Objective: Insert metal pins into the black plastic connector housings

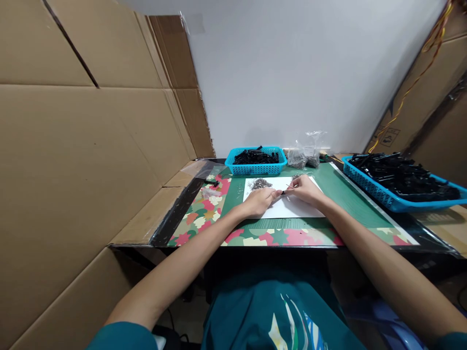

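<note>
left: cardboard panels (83, 160) | back: pale wall (292, 73) | right: cardboard sheet (434, 87) | centre: black-edged table (166, 218)

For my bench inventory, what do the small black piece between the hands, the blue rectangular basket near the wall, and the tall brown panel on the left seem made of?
Small black piece: maybe plastic, given its colour; too small for certainty or finish.
Blue rectangular basket: probably moulded plastic, slightly glossy; evenly perforated, uniformly coloured.
Tall brown panel: likely cardboard, matte, with straight fold creases.

black pieces (397, 177): glossy plastic | small parts (260, 183): metallic | sheet (292, 210): smooth matt paper
</note>
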Demonstrator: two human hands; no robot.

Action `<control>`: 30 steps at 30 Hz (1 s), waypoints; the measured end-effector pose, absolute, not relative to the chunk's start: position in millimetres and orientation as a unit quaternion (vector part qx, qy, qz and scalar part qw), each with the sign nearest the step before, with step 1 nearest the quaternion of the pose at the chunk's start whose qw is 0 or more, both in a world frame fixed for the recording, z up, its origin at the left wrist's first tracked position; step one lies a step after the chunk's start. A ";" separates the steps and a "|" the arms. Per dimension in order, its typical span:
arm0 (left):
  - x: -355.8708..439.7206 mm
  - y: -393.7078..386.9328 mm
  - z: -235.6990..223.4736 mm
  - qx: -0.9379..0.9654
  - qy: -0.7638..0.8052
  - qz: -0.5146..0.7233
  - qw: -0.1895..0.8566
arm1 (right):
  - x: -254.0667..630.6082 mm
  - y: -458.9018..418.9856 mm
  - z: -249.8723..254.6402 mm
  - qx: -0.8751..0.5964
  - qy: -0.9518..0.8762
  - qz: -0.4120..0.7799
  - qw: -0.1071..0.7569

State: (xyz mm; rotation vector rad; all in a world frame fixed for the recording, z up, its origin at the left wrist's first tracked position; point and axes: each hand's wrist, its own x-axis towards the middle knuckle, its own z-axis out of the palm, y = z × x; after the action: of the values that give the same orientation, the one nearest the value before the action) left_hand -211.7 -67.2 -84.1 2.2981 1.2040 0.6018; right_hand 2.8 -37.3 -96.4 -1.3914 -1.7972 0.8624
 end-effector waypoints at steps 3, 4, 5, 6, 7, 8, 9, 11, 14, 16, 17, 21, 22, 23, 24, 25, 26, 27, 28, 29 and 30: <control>-212.1 -66.8 -84.2 0.833 0.449 0.222 0.233 | 7.6 -37.1 -92.7 -0.523 -0.710 0.331 0.335; -212.3 -66.6 -84.3 0.833 0.452 0.219 0.233 | 9.5 -37.1 -91.8 -0.520 -0.716 0.329 0.330; -212.6 -66.5 -84.3 0.833 0.453 0.214 0.234 | 11.3 -37.0 -91.3 -0.521 -0.718 0.326 0.326; -212.9 -66.3 -84.4 0.835 0.451 0.208 0.236 | 13.0 -36.7 -91.3 -0.525 -0.716 0.323 0.327; -213.2 -66.2 -84.3 0.837 0.448 0.204 0.238 | 14.7 -36.1 -91.7 -0.530 -0.713 0.320 0.331; -213.5 -66.1 -84.2 0.840 0.443 0.200 0.239 | 16.1 -35.3 -92.6 -0.534 -0.709 0.318 0.334; -213.8 -66.1 -84.1 0.844 0.438 0.197 0.238 | 17.4 -34.3 -93.8 -0.537 -0.706 0.315 0.337; -214.4 -66.3 -83.7 0.851 0.429 0.193 0.231 | 19.4 -32.2 -96.3 -0.539 -0.708 0.312 0.332; -214.7 -66.8 -83.5 0.861 0.416 0.190 0.224 | 21.3 -30.8 -98.3 -0.537 -0.718 0.309 0.317; -214.4 -66.9 -83.9 0.859 0.414 0.201 0.226 | 22.0 -31.3 -98.1 -0.533 -0.722 0.307 0.318; -214.1 -66.9 -84.1 0.856 0.415 0.210 0.227 | 22.2 -31.8 -97.6 -0.529 -0.723 0.305 0.321; -212.3 -66.5 -84.8 0.851 0.419 0.225 0.222 | 20.4 -34.5 -95.3 -0.507 -0.734 0.298 0.340; -211.9 -66.5 -84.7 0.854 0.418 0.221 0.216 | 19.4 -35.1 -94.7 -0.501 -0.737 0.295 0.344; -211.6 -66.6 -84.5 0.857 0.418 0.215 0.210 | 18.3 -35.7 -94.2 -0.495 -0.741 0.293 0.346; -211.5 -66.7 -84.3 0.860 0.418 0.208 0.204 | 17.2 -36.2 -93.7 -0.487 -0.747 0.291 0.346; -211.5 -66.9 -84.1 0.864 0.418 0.200 0.198 | 16.1 -36.7 -93.4 -0.480 -0.754 0.287 0.345; -211.7 -67.1 -83.8 0.868 0.419 0.189 0.191 | 15.1 -37.1 -93.2 -0.474 -0.761 0.282 0.342; -212.0 -67.3 -83.6 0.872 0.419 0.177 0.182 | 14.3 -37.4 -93.2 -0.470 -0.767 0.277 0.337; -212.3 -67.5 -83.4 0.876 0.419 0.164 0.172 | 13.7 -37.6 -93.4 -0.466 -0.774 0.271 0.332; -212.7 -67.6 -83.2 0.881 0.418 0.151 0.161 | 13.2 -37.6 -93.7 -0.463 -0.780 0.264 0.328; -213.0 -67.8 -83.0 0.885 0.417 0.139 0.152 | 12.9 -37.5 -94.3 -0.461 -0.784 0.258 0.325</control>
State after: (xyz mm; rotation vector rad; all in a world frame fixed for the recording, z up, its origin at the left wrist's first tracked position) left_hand -213.0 -67.8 -83.0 2.5411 1.1967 0.4003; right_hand 12.9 -37.5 -94.3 -1.2096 -2.0558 0.6751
